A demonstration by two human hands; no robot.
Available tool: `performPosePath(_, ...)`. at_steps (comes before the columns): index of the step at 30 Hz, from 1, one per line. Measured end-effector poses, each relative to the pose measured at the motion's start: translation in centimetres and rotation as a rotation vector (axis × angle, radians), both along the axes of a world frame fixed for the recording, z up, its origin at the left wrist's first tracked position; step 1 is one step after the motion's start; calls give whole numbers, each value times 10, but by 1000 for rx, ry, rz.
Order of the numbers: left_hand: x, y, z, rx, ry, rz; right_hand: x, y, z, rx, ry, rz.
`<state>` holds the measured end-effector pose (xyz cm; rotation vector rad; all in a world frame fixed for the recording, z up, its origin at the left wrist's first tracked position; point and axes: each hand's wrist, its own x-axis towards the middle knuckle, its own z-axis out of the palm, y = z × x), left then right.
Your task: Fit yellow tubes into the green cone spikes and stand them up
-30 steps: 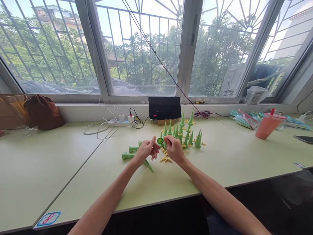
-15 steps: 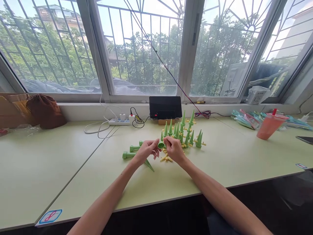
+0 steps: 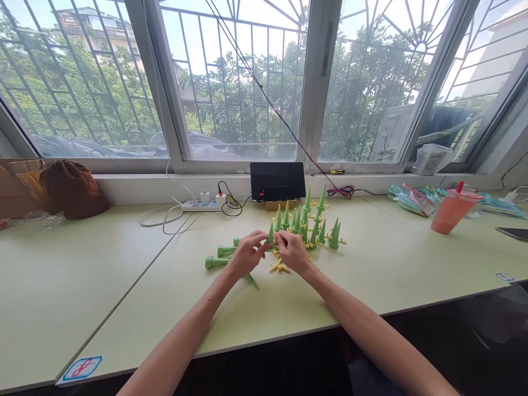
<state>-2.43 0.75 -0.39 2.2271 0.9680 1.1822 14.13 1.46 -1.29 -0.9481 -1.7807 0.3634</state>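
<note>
My left hand and my right hand meet over the pale green table, fingers pinched together on a small green cone spike held between them. Right behind the hands stands a cluster of upright green cone spikes with small yellow fittings. Several green spikes lie flat on the table to the left of my left hand, one poking out under it. Loose yellow fittings lie just below my right hand.
A black tablet leans at the window sill, beside a white power strip with cables. A brown pouch sits far left. At right are a pink drink cup, coloured packets and a phone.
The hands have closed in on each other. The green piece, seen earlier with its round open end facing me, is now turned tip-up and mostly covered by the fingers.
</note>
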Motion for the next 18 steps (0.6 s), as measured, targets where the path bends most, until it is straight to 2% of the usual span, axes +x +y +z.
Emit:
performPosePath(7,-6,4,-5,311,159,55,0,2,0,-15,-11,-27)
performPosePath(18,-7,1,-3,421,225,85,-1,5,-2,-47,5,-34)
